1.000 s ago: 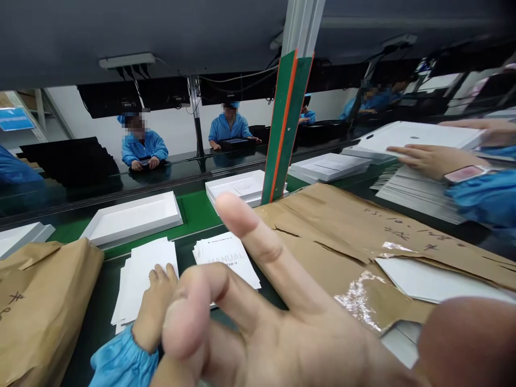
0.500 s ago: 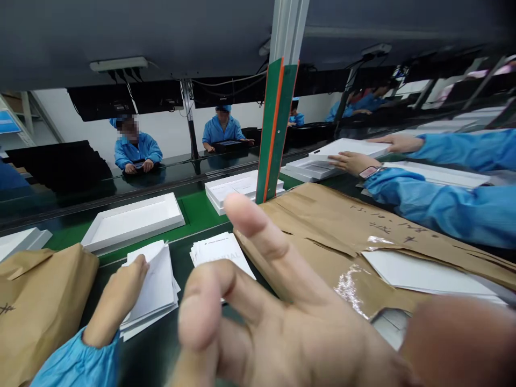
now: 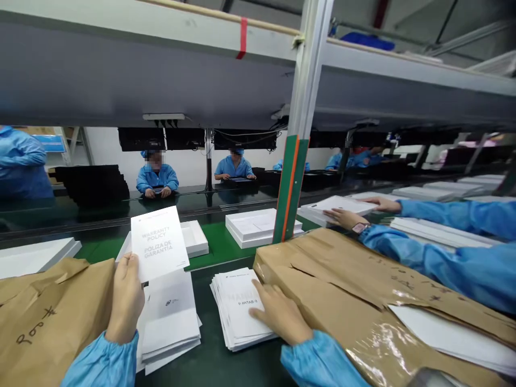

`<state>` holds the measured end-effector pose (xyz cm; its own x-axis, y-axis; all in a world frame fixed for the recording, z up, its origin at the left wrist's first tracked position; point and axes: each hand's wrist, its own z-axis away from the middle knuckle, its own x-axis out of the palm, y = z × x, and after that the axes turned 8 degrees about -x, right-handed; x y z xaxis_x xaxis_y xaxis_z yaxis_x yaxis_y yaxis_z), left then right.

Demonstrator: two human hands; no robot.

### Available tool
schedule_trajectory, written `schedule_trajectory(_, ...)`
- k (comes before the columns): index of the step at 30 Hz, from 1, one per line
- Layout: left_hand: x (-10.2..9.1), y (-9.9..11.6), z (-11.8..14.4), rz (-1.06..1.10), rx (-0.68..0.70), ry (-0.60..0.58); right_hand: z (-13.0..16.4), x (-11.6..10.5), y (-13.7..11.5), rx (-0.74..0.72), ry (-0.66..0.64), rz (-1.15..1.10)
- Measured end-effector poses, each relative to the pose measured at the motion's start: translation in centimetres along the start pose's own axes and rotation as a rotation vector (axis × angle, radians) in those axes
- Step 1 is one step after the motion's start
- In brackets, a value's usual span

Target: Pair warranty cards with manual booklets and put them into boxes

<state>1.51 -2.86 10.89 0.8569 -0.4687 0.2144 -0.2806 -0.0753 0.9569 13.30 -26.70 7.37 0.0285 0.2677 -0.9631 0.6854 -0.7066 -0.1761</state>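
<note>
left hand (image 3: 126,298) is gripping a warranty leaflet (image 3: 159,242), fingers closed on its lower left edge, holding it upright above the leaflet stack (image 3: 171,322). right hand (image 3: 280,314) is lying flat, fingers spread, on the manual stack (image 3: 237,309), touching the brown parcel (image 3: 346,290) beside it.

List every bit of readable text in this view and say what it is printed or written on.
"WARRANTY POLICY / PÓLIZA DE GARANTÍA": leaflet held up by left hand.
"(I-HYTAB-I)": top booklet under right hand; the larger word above it is too faint.
Handwriting on left brown package: unclear.
</note>
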Motion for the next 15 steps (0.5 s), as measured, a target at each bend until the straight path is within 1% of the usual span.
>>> schedule_trajectory(2, -0.2, -0.5, -0.4, 0.091, -0.042, -0.057, 1.0, 1.2, 0.7, 0.059, -0.066, 0.113)
schedule_trajectory(3, -0.3, -0.7, -0.5, 0.115, -0.055, -0.075, 1.4, 1.4, 0.7, 0.072, -0.064, 0.151)
schedule_trajectory(5, -0.8, -1.0, -0.6, 0.103, -0.05, -0.096, 2.0, 1.3, 0.6, 0.08, 0.003, 0.215)
schedule_trajectory(7, -1.2, -1.2, -0.6, 0.032, -0.014, -0.09, 2.0, 0.9, 0.4, 0.074, 0.1, 0.258)
schedule_trajectory(9, -1.5, -1.2, -0.5, -0.036, 0.013, -0.079, 1.6, 0.4, 0.4, 0.092, 0.143, 0.258)
schedule_trajectory(12, -1.7, -1.3, -0.4, -0.057, -0.013, -0.096, 0.7, -0.2, 0.8, 0.131, 0.119, 0.247)
schedule_trajectory(15, -1.5, -1.8, -0.6, -0.024, -0.03, -0.112, 0.3, -0.3, 0.9, 0.151, 0.089, 0.333)
